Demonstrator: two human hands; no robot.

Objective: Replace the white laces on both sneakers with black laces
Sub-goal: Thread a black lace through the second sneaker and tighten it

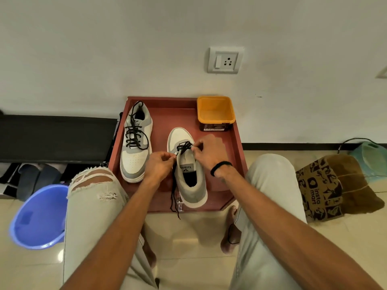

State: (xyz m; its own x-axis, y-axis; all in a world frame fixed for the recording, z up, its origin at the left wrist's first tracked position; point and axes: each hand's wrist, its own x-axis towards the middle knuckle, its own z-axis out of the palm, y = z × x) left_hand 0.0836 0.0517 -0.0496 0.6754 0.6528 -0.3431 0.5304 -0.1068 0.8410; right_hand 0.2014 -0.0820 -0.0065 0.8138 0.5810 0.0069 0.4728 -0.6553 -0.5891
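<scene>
Both hands pinch the black lace (182,147) on the near sneaker (189,176), left hand (160,165) and right hand (209,152) either side, on the red tray (234,164).

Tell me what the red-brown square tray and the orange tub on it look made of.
Red-brown square tray: looks like painted or laminated wood, matte, with flat boards and a raised square rim; can't confirm. Orange tub: most likely moulded plastic, smooth and slightly glossy, with thin walls, rounded corners and a printed dark label.
</scene>
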